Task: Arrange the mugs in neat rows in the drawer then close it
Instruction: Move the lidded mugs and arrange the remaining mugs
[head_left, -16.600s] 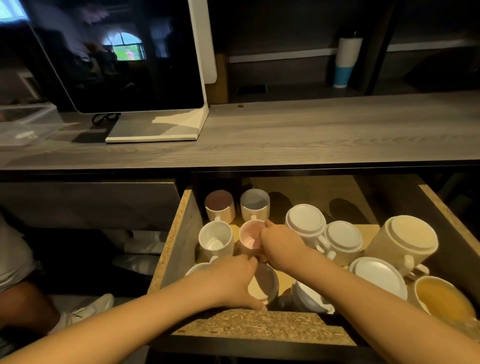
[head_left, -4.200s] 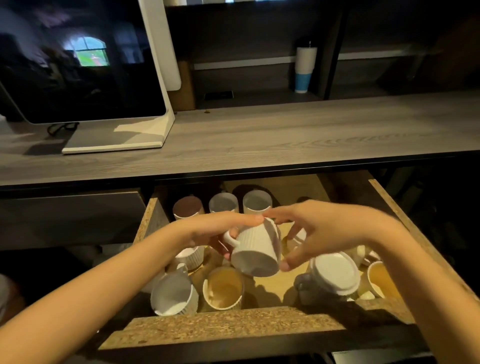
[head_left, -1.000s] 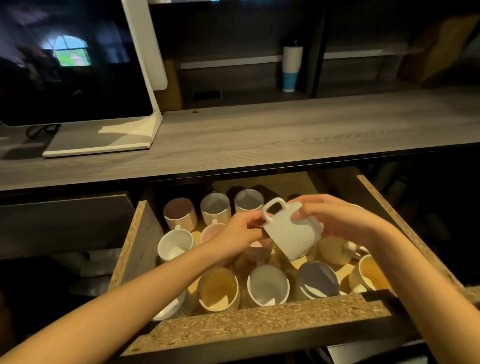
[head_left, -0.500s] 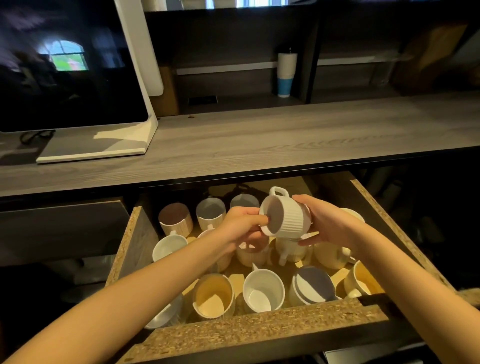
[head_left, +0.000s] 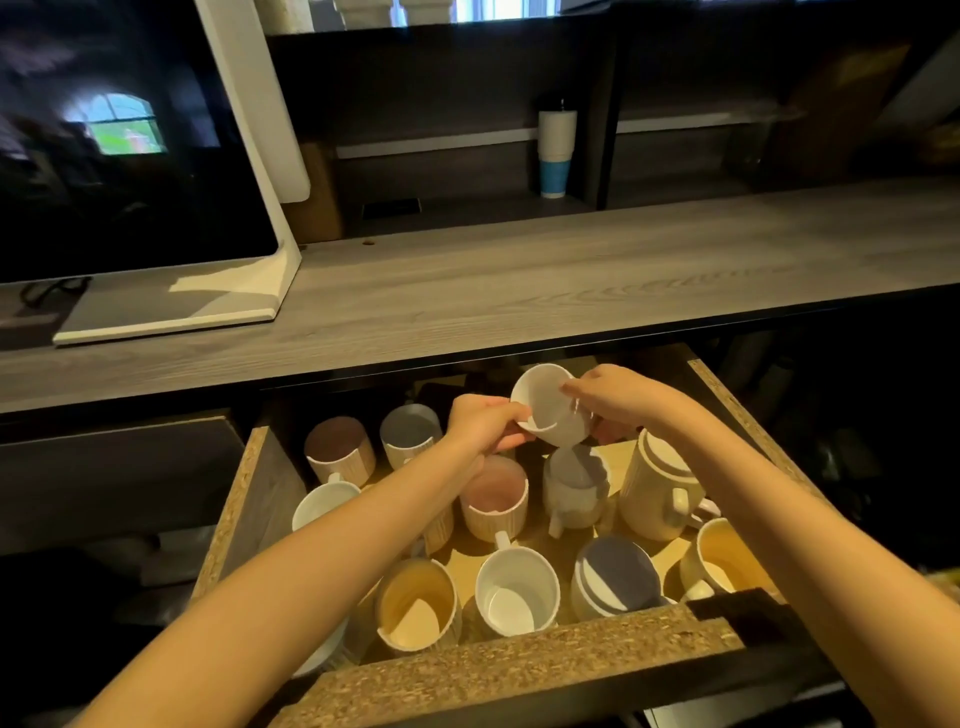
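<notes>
Above the open drawer (head_left: 244, 499), both hands (head_left: 483, 423) apparently grip a tilted white mug (head_left: 548, 413).

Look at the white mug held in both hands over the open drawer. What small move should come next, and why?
Probably lower the white ribbed mug upright into the back row, just right of the grey-lined mug. The left hand and right hand hold it tilted in the air, mouth toward the camera, above the open chipboard drawer. The back row shows only two mugs, so that spot looks free.
</notes>
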